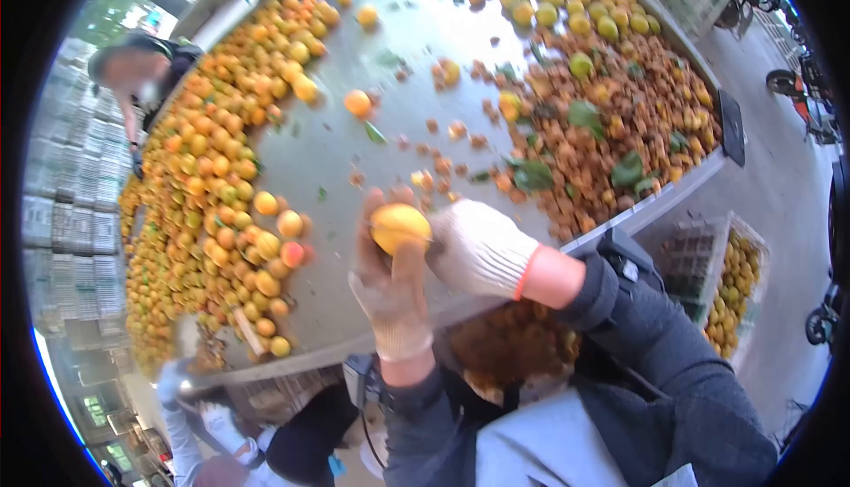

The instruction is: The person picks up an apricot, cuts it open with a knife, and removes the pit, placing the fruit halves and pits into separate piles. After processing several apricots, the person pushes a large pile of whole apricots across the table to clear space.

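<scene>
"How many desks?"
"One desk (323, 297), and one flat black object (731, 128) at its corner."
"Hands on the wearer?"
"Two: one left hand (390, 297), one right hand (482, 243)."
"Fruit?"
"One held fruit (400, 228); the loose fruits (208, 164) are too many to count."
"Large leaves on the brown pieces (575, 159)?"
"Three large leaves (627, 169); the pieces are countless."
"Co-workers beside the desk?"
"Two co-workers (133, 66)."

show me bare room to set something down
The table is mostly bare between the orange fruit pile and the left hand, and further up, short of the scattered brown bits. Crowded: that pile and the brown heap opposite.
</scene>
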### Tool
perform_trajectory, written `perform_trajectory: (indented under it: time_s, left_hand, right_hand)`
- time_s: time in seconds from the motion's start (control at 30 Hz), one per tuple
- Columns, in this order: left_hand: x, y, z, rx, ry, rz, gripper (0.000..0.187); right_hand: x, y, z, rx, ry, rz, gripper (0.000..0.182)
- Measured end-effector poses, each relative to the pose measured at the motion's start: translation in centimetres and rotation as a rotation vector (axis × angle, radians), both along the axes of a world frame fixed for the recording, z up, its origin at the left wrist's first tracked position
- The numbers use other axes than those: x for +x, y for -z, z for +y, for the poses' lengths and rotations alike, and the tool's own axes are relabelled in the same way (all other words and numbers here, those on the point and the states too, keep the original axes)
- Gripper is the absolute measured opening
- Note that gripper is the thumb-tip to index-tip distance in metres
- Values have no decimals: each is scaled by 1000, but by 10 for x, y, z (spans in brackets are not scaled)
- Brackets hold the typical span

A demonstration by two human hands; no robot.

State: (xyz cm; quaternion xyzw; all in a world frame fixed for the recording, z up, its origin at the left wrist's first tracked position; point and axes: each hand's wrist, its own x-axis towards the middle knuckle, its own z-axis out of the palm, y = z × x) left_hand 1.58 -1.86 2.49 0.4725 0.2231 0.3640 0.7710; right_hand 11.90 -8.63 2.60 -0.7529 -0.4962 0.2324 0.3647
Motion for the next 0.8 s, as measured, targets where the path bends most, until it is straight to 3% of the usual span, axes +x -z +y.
perform_trajectory:
  time_s: [0.03, 0.17, 0.23, 0.43, 0.6, 0.67, 0.77, 0.8]
  left_hand:
    - [4, 0, -1, 108, -54, 72, 52]
    - [9, 5, 2, -41, -188, 173, 56]
    - [5, 1, 6, -19, -73, 133, 54]
    - [-9, -6, 13, 87, 164, 182, 56]
    - [-16, 9, 16, 34, 216, 90, 71]
    - [-10, 11, 14, 1, 176, 47, 71]
    - [-11, 20, 13, -10, 104, 27, 70]
    - [-12, 13, 10, 25, 79, 126, 69]
  right_hand:
    - [-1, 0, 3, -48, -13, -41, 16]
    - [4, 6, 4, -154, -140, 75, 17]
    - [6, 18, 3, 92, -225, 373, 16]
    - [8, 7, -11, 84, -432, 734, 16]
    - [-6, 22, -9, 144, -388, 573, 20]
    - [-5, 11, -9, -28, -210, 538, 19]
    - [-4, 2, -10, -148, -136, 383, 19]
    - [-4, -3, -12, -113, -125, 367, 18]
